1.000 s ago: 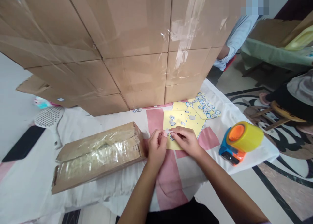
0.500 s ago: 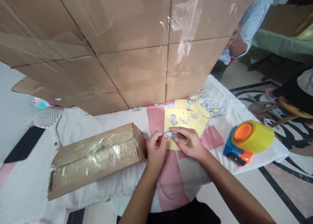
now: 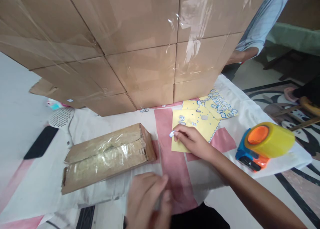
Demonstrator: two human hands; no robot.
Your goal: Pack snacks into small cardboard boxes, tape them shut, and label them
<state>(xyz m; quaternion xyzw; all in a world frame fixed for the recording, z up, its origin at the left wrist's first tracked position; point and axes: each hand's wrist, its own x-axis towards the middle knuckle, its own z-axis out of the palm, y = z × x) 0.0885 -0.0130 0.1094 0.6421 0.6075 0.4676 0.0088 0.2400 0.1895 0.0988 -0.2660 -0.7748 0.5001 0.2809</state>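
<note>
Taped cardboard boxes [image 3: 140, 69] rise across the top of the frame, behind a cloth-covered counter [image 3: 87, 129]. Right of centre, the right hand [image 3: 187, 137] has its grip pinched on a small white slip [image 3: 172, 133] with some blue on it, just over the left edge of a yellow sheet [image 3: 190, 115]. Farther up and right, more blue-outlined slips [image 3: 222, 105] lie on another yellow sheet [image 3: 210, 98]. At bottom centre, the left hand [image 3: 150, 199] is blurred, fingers curled; whether its grip holds anything, I cannot tell. Left of centre lies a long carton [image 3: 107, 155], with a perforated white ladle [image 3: 61, 117] beyond it; toward the right edge sits a tape dispenser [image 3: 265, 140]. Another person's sleeve [image 3: 266, 22] shows at upper right.
</note>
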